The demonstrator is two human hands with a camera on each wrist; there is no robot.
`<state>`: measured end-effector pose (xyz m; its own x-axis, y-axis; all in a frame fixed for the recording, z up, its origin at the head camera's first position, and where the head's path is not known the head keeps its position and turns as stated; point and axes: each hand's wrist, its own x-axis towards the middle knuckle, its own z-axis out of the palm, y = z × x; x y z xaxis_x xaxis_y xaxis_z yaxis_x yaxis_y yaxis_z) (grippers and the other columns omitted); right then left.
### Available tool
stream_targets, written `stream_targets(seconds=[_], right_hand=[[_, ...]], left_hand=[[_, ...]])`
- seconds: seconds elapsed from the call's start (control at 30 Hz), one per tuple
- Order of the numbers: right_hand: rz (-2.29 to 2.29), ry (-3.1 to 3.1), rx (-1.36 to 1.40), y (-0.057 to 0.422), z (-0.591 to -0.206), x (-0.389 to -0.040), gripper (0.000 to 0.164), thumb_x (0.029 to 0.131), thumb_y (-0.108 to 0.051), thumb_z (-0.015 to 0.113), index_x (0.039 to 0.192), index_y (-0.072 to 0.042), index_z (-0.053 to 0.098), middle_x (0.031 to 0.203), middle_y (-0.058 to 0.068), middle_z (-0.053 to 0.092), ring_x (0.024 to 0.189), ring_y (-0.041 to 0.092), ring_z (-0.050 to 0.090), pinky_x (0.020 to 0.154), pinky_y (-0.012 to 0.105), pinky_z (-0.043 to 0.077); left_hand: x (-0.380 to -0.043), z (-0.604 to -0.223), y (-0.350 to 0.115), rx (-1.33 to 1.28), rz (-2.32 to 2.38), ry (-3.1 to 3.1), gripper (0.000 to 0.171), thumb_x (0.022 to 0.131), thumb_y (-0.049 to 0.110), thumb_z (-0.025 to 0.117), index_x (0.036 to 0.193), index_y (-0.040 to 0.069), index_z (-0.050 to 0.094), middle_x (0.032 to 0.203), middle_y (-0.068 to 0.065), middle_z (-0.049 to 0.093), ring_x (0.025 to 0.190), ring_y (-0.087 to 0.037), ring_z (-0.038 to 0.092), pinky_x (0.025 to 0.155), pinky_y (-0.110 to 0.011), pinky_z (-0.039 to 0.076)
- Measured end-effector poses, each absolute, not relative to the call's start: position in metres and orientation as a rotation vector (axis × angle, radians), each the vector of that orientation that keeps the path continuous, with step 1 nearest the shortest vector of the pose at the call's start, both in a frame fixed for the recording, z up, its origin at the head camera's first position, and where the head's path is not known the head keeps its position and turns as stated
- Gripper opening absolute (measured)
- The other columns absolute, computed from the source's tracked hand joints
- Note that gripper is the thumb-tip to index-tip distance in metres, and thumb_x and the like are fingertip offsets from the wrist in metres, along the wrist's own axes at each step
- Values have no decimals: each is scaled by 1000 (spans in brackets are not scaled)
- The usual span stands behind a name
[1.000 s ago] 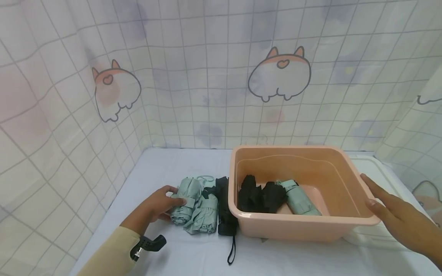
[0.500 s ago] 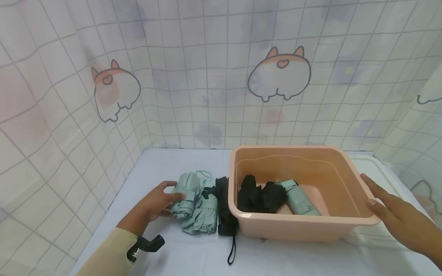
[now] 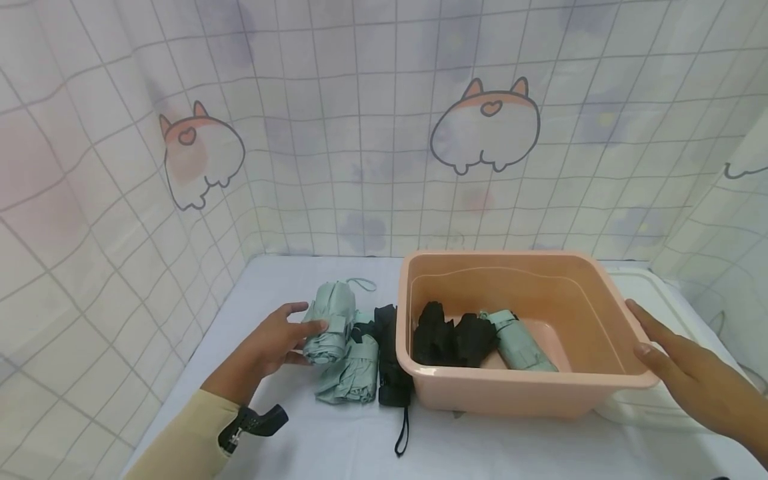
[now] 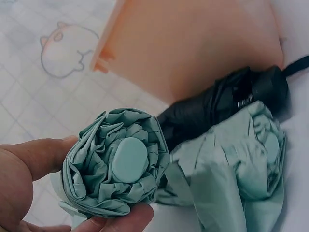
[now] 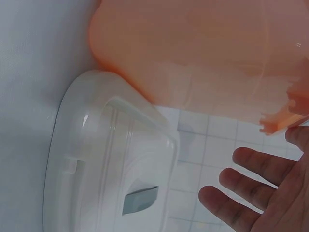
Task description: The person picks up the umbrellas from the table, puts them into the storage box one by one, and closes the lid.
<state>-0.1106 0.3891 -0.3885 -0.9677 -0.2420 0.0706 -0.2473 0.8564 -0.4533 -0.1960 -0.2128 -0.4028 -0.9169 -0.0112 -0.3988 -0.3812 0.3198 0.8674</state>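
Note:
My left hand grips a folded mint-green umbrella, thumb on one side and fingers under the other. In the left wrist view its round end cap faces the camera amid pleated fabric. Just right of it lies a second mint-green umbrella, loosely wrapped, beside a folded black umbrella with a wrist strap. My right hand touches the right rim of a peach plastic tub with fingers straight. Inside the tub lie black folded umbrellas and a mint-green one.
A white lid with a grey latch lies on the right, partly under the tub. White cloth covers the table. Grid-patterned curtains with cartoon corgi prints enclose the back and sides.
My left hand has raised the mint-green umbrella and moved it slightly to the back and right, off the others. My right hand stays at the tub rim.

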Motion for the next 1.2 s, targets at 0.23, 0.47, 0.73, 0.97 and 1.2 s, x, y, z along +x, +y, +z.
stream_targets(seconds=[0.23,0.47,0.73,0.97,1.2], right_hand=[[726,-3030,384,387,-388,-110,65,112,-28,39,166,-27,2,145,42,41,117,73,44,75,86,36],[741,-3015,395,388,-389,-110,65,112,-26,40,166,-26,4,144,44,40,117,75,42,75,85,36],[730,-3015,388,391,-391,-111,65,112,-27,40,166,-27,4,143,43,41,116,74,43,75,85,37],[719,-3022,368,389,-391,-110,65,112,-29,41,166,-26,4,142,44,43,116,73,44,76,84,38],[692,-3048,360,387,-390,-110,66,112,-31,39,166,-23,2,142,46,40,111,75,46,71,85,39]], left_hand=[[-195,-391,-207,-299,1627,2234,89,93,33,77,156,-6,26,129,-23,59,110,-33,64,84,-45,61],[-197,-385,-204,-263,1663,2206,86,94,33,76,154,-6,30,125,-21,60,108,-32,65,84,-45,60],[-197,-373,-200,-242,1716,2183,87,94,35,77,157,-1,28,123,-21,61,104,-31,67,81,-43,61],[-197,-365,-195,-220,1727,2206,83,92,36,78,155,6,33,125,-20,62,102,-30,70,80,-43,62],[-197,-356,-188,-206,1727,2209,77,93,33,78,154,10,36,126,-20,61,101,-31,70,79,-44,62]])
